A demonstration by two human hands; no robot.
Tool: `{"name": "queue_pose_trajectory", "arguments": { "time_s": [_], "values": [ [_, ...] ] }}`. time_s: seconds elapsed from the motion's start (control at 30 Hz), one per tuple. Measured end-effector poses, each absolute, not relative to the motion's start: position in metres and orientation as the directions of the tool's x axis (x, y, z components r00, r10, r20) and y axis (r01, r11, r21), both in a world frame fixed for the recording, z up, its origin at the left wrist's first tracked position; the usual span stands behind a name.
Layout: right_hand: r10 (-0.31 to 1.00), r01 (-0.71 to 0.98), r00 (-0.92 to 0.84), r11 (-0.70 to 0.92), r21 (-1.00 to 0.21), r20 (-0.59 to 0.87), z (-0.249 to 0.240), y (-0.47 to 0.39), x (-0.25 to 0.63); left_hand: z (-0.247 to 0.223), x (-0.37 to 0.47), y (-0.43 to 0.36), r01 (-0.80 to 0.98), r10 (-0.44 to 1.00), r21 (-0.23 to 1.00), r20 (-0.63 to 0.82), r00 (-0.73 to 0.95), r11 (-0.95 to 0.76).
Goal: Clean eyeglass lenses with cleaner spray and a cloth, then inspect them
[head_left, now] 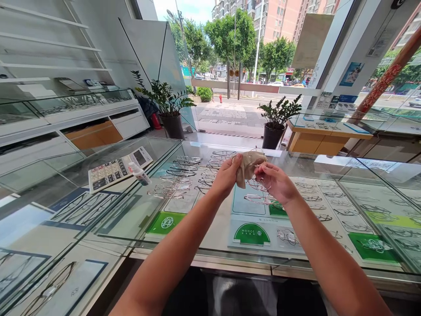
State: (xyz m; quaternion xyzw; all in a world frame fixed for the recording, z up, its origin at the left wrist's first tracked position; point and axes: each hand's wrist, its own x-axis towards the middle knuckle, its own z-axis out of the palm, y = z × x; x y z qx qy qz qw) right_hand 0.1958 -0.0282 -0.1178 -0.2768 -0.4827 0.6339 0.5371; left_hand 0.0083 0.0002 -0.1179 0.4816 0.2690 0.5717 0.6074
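Note:
Above the glass counter, my left hand (229, 174) is closed on a beige cloth (246, 169). The cloth lies against a pair of thin-framed glasses (255, 153), partly covering it. Just to the right, my right hand (275, 181) pinches the frame of the same glasses. Below my hands, rows of eyeglasses and a pair with a reddish frame (258, 199) show at the counter. How much of the lenses the cloth covers is hidden.
A calculator (113, 170) lies on the counter at the left, with a small white bottle (140, 174) at its right edge. Green display cards (251, 234) show near the front edge. Potted plants (273, 131) stand beyond the counter, before a glass door.

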Motion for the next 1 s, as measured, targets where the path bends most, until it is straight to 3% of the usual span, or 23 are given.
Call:
{"name": "queue_pose_trajectory", "arguments": {
  "time_s": [0.13,0.33,0.53,0.67,1.0],
  "values": [
    [0.947,-0.412,-0.272,0.044,-0.910,0.169,-0.118,-0.027,0.197,-0.118,0.008,0.000,-0.431,0.946,0.881,0.285,0.152,-0.196],
    [0.971,-0.341,-0.186,0.079,-0.937,0.149,-0.114,-0.034,0.189,-0.114,0.010,-0.013,-0.201,0.805,0.782,0.588,-0.075,-0.590],
    [0.963,-0.283,-0.188,0.136,-0.949,0.194,-0.116,-0.042,0.171,-0.119,0.015,-0.027,0.033,0.734,0.740,0.660,0.157,-0.672],
    [0.962,-0.277,-0.159,0.172,-0.946,0.221,-0.117,-0.043,0.167,-0.126,0.014,-0.022,0.127,0.642,0.639,0.701,0.309,-0.759],
    [0.974,-0.263,-0.063,0.195,-0.945,0.219,-0.114,-0.043,0.164,-0.124,0.011,-0.020,0.163,0.557,0.554,0.680,0.477,-0.816]
  ]
}}
